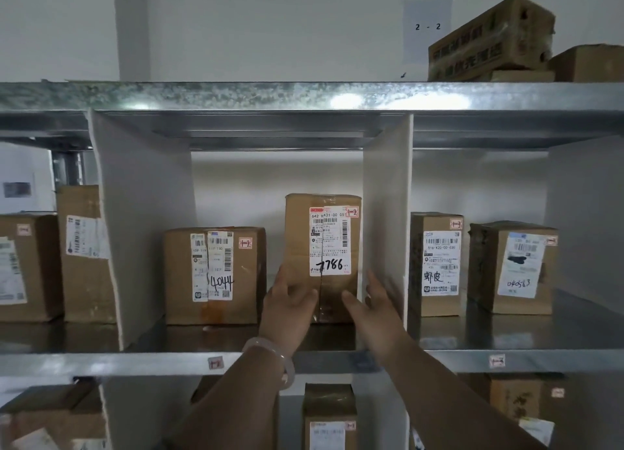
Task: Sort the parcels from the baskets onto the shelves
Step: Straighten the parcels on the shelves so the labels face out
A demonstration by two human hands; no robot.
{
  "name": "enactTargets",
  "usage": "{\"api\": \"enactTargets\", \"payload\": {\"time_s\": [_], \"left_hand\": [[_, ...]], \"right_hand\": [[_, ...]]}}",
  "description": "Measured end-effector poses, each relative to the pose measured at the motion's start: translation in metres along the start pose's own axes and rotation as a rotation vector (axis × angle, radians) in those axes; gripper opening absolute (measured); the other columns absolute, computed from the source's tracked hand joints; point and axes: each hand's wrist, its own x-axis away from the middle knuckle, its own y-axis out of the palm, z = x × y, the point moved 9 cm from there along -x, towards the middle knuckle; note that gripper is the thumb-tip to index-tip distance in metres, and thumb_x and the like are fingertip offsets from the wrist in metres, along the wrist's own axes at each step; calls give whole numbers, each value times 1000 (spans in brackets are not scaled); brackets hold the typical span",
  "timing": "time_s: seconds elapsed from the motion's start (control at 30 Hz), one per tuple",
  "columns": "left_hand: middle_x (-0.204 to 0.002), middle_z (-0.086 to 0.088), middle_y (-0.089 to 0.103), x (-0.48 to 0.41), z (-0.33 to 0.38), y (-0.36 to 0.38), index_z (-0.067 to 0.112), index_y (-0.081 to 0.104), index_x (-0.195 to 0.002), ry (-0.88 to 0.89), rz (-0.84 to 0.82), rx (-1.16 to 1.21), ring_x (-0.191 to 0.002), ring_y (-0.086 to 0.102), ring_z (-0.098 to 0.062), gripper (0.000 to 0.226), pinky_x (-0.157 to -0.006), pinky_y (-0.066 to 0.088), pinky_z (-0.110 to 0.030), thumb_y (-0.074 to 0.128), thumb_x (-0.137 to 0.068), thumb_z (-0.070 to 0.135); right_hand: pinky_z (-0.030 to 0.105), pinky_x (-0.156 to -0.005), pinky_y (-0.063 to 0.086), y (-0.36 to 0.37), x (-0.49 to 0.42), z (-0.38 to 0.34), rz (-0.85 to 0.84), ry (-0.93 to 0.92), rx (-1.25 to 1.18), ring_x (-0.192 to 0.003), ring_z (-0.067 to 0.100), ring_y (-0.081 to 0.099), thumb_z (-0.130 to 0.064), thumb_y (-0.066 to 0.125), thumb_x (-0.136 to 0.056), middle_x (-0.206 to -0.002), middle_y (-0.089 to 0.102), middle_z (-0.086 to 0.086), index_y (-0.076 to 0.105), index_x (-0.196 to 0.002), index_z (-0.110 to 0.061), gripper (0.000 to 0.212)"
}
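Observation:
A tall brown parcel (322, 243) marked 7786 stands upright on the middle shelf (189, 361), in the bay between two white dividers. My left hand (287, 301) grips its lower left edge. My right hand (371, 302) holds its lower right side, squeezed between the parcel and the right divider (388, 213). A wider parcel (216, 275) marked 4044 stands just to the left in the same bay. A pale bangle sits on my left wrist.
Other brown parcels (435, 263) fill the bays to the left and right. The top shelf carries boxes (489, 40) at the far right below a 2-2 paper sign (427, 27). More parcels (329, 416) stand on the shelf below.

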Motion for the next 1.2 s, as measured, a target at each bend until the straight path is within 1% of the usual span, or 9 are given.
{"api": "enactTargets", "payload": {"time_s": [0.13, 0.27, 0.4, 0.53, 0.63, 0.8, 0.93, 1.07, 1.2], "left_hand": [[-123, 10, 58, 22, 8, 5, 38, 42, -120, 3, 42, -31, -98, 57, -3, 37, -78, 40, -14, 56, -95, 15], [-120, 13, 60, 47, 14, 10, 34, 46, -130, -8, 82, -3, -98, 57, 0, 41, -73, 39, -12, 56, -94, 16], [-126, 7, 61, 75, 12, 21, 30, 47, -136, -58, 57, -29, -106, 59, -8, 42, -73, 41, -9, 57, -95, 24], [-138, 10, 52, 90, 25, 21, 32, 41, -143, -64, 41, -7, -114, 52, -10, 48, -86, 38, -20, 54, -96, 31], [-133, 15, 52, 105, 36, 31, 31, 44, -139, -43, -12, -3, -110, 53, -9, 43, -78, 40, -15, 52, -97, 26], [-155, 5, 35, 138, 31, 44, 36, 26, -152, -103, -81, -4, -138, 39, -21, 64, -110, 32, -33, 55, -95, 44], [-156, 3, 34, 156, 36, 60, 33, 26, -153, -119, -117, -15, -88, 53, 2, 59, -69, 45, -9, 50, -100, 36], [-154, 6, 36, 169, 57, 92, 32, 30, -152, -72, -143, 45, -139, 39, -19, 59, -114, 32, -32, 53, -98, 33], [-151, 5, 39, 166, 85, 134, 31, 33, -151, -43, -136, 77, -140, 38, -18, 59, -116, 30, -38, 56, -97, 34]], "right_hand": [[40, -114, 32, -11, 19, -10, -36, -46, 5, -141, 22, 33, -45, 54, -94, -155, 32, -4, 18, -152, -35, 68], [20, -100, 33, -19, 49, -16, -117, -77, -28, -134, 16, 41, -31, 52, -99, -140, 43, -9, 25, -150, -30, 57], [16, -89, 31, -28, 79, -15, -138, -103, -44, -108, 2, 42, -25, 50, -100, -123, 44, -12, 36, -145, -24, 47], [26, -107, 32, -41, 96, -9, -141, -73, -66, -135, 13, 38, -38, 47, -100, -143, 39, -14, 29, -150, -28, 54], [30, -112, 25, -58, 108, 7, -83, 6, -103, -141, 19, 34, -43, 48, -98, -153, 35, -4, 30, -149, -31, 55], [11, -93, 34, -80, 134, 27, -9, 81, -19, -124, 15, 52, -46, 48, -98, -148, 42, -4, 31, -148, -32, 55], [38, -112, 36, -99, 153, 39, 26, 117, -29, -134, 19, 44, -54, 50, -93, -151, 39, -5, 31, -148, -39, 60], [29, -111, 34, -137, 159, 40, 65, 80, 29, -136, 19, 42, -47, 50, -96, -151, 39, -1, 31, -149, -31, 59], [29, -110, 31, -195, 143, 46, 96, 22, 55, -138, 21, 38, -48, 47, -97, -152, 37, -3, 29, -150, -30, 59]]}}
